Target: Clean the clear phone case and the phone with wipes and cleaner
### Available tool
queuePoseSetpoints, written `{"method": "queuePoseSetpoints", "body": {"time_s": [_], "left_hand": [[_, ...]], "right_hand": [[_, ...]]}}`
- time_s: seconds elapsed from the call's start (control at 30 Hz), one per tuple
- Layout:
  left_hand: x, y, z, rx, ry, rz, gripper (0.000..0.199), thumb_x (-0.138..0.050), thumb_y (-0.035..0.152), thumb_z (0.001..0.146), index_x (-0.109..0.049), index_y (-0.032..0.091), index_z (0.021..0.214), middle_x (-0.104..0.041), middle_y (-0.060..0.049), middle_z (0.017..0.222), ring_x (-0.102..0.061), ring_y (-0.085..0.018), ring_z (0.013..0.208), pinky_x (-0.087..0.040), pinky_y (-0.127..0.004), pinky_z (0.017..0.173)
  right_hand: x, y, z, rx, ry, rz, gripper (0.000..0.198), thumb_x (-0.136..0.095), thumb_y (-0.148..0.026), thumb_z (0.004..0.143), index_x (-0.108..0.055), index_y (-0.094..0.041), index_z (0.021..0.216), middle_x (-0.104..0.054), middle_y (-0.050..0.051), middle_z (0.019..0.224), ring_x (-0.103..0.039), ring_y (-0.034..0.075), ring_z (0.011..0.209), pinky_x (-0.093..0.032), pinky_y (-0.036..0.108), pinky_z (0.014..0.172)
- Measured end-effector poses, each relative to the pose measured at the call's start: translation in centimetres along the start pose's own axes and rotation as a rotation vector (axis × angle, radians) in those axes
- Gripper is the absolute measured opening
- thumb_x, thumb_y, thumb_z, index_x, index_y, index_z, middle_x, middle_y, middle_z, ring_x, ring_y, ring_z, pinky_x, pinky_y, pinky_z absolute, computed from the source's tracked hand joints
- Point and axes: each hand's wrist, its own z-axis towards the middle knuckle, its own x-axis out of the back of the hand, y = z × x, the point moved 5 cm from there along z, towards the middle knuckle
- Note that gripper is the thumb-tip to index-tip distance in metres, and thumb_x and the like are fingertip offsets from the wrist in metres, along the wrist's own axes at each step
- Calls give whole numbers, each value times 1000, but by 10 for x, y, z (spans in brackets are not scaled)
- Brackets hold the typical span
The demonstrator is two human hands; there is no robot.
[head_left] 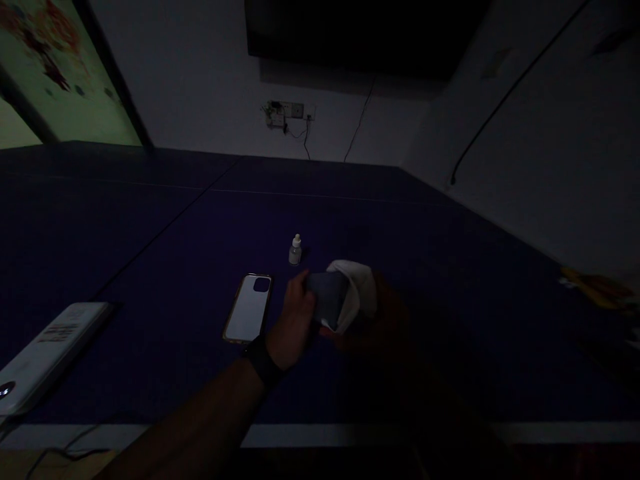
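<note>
My left hand, with a dark band on the wrist, is closed on the near end of a flat grey-blue slab, perhaps a phone. A white cloth wraps around the slab's right end. My right hand lies in deep shadow and grips the cloth from the right; its fingers barely show. Just beyond the left hand stands a small dropper bottle with a white top, upright on the dark blue surface. To the left of that hand lies a phone case with a camera cutout.
A long white device sits at the left, with a cable near the front edge. Sockets with wires are on the back wall below a dark screen. A yellowish item lies far right.
</note>
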Motion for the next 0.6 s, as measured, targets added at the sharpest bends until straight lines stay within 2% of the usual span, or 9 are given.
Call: {"method": "queuePoseSetpoints", "body": {"time_s": [0.07, 0.17, 0.23, 0.3, 0.4, 0.5, 0.6], "left_hand": [[2, 7, -1, -151, -26, 123, 86, -39, 77, 102, -31, 23, 168, -40, -18, 168, -38, -37, 155, -28, -56, 130], [1, 13, -2, -327, -114, 188, 89, -37, 80, 101, -31, 24, 169, -51, -17, 156, -51, -36, 141, -38, -56, 122], [1, 13, -2, -366, -161, 175, 97, -40, 88, 95, -37, 22, 166, -57, -17, 146, -57, -36, 131, -45, -54, 116], [-1, 12, -1, -375, -201, 165, 107, -54, 92, 85, -39, 21, 164, -58, -17, 144, -58, -37, 129, -47, -54, 114], [-2, 10, -1, -343, -212, 175, 99, -74, 73, 85, -39, 23, 163, -58, -16, 147, -57, -38, 133, -46, -54, 116], [-1, 8, -1, -330, -198, 188, 85, -71, 61, 90, -42, 22, 160, -58, -17, 152, -56, -38, 140, -43, -54, 120], [-1, 4, -2, -369, -233, 201, 83, -69, 61, 91, -44, 19, 157, -61, -19, 150, -59, -38, 138, -46, -53, 117]], "right_hand": [[-1, 0, 3, -30, 30, 61, 67, -93, -50, 71, -70, -24, 127, -83, 8, 104, -81, 29, 83, -69, 37, 67], [-9, 1, 4, -100, -40, 242, 61, -95, -49, 69, -72, -23, 120, -84, 6, 100, -81, 26, 80, -68, 33, 65], [-15, 2, 3, -157, -95, 316, 66, -97, -49, 66, -72, -22, 121, -84, 7, 100, -81, 26, 83, -68, 33, 67], [-18, 5, 1, -207, -134, 329, 67, -97, -49, 65, -73, -21, 121, -84, 7, 99, -80, 26, 82, -67, 33, 66], [-17, 9, 1, -256, -190, 314, 64, -96, -53, 67, -76, -20, 119, -83, 6, 95, -78, 24, 77, -64, 31, 63], [-10, 16, 6, -273, -171, 309, 44, -81, -55, 87, -79, -20, 114, -82, 6, 90, -77, 22, 74, -62, 29, 60], [-1, 18, 13, -148, -131, 216, 33, -61, -44, 104, -79, -22, 121, -83, 7, 98, -77, 21, 79, -62, 30, 65]]}}
